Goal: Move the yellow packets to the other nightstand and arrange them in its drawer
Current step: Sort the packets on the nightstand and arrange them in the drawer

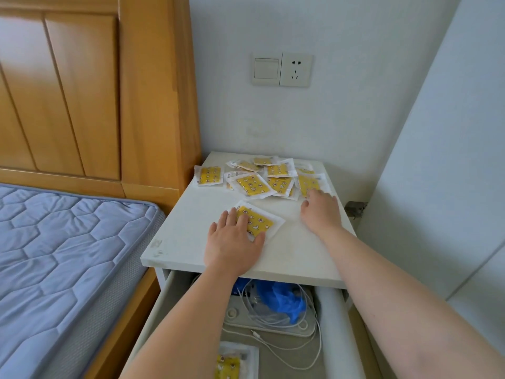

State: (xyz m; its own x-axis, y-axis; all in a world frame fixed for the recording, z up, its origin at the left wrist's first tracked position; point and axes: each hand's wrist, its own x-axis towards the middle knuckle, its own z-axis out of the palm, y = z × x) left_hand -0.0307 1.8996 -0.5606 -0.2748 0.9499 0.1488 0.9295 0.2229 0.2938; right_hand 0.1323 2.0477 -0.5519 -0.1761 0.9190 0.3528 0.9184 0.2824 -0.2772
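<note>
— What's on the nightstand top (191, 242)?
— A heap of packets (269, 177) at its back; a single packet (259, 221) before it, under the left hand (232, 242).
— Below?
— The drawer (153, 310) (bed (68, 255) to its left), holding another packet (228, 365) before the cables (273, 321).

White nightstand top (191, 236) w/ scattered yellow packets (252, 184) at back, one lone packet (259, 221) nearer front.
</note>
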